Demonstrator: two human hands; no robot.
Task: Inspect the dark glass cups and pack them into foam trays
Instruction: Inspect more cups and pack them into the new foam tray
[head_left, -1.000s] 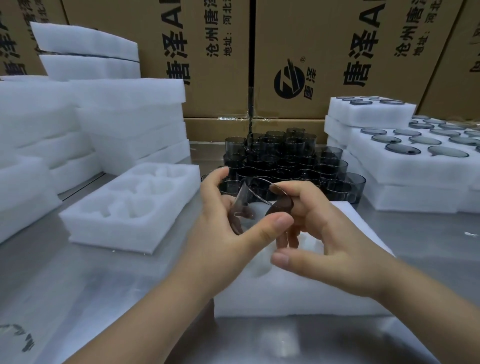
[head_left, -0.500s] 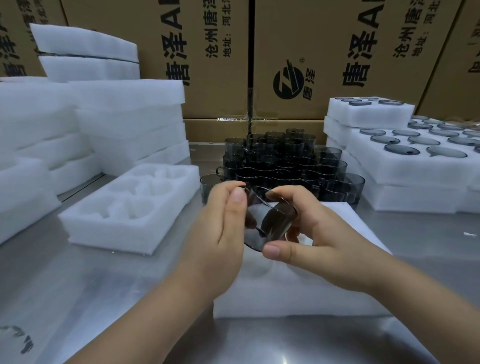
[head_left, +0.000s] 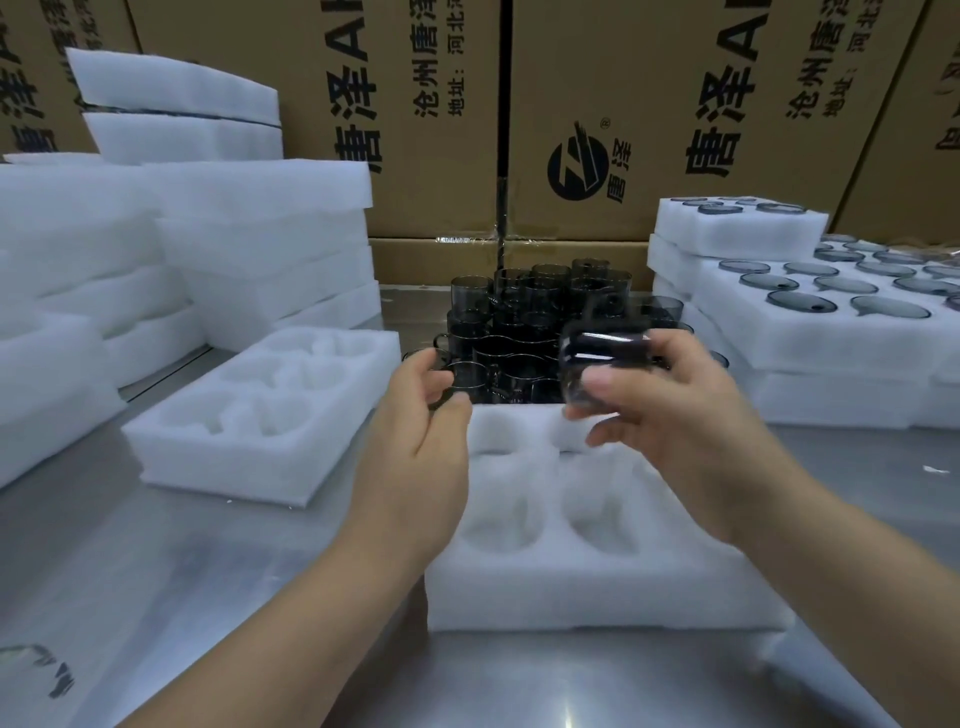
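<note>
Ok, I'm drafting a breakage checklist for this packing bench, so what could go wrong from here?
1. The right hand pinches the dark glass cup in mid-air, blurred with motion, just in front of the cluster of loose cups; a slip could crack it against them.
2. The left hand is at the cluster's front-left edge, where cups stand rim to rim; a nudge may knock neighbours together.

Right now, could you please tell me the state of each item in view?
held cup: gripped by the right hand, blurred.
left hand: curled at a front cup; grip unclear.
near foam tray: pockets empty.
left foam tray: pockets empty.
right trays: filled with cups.
cup cluster: upright, unpacked.
</note>
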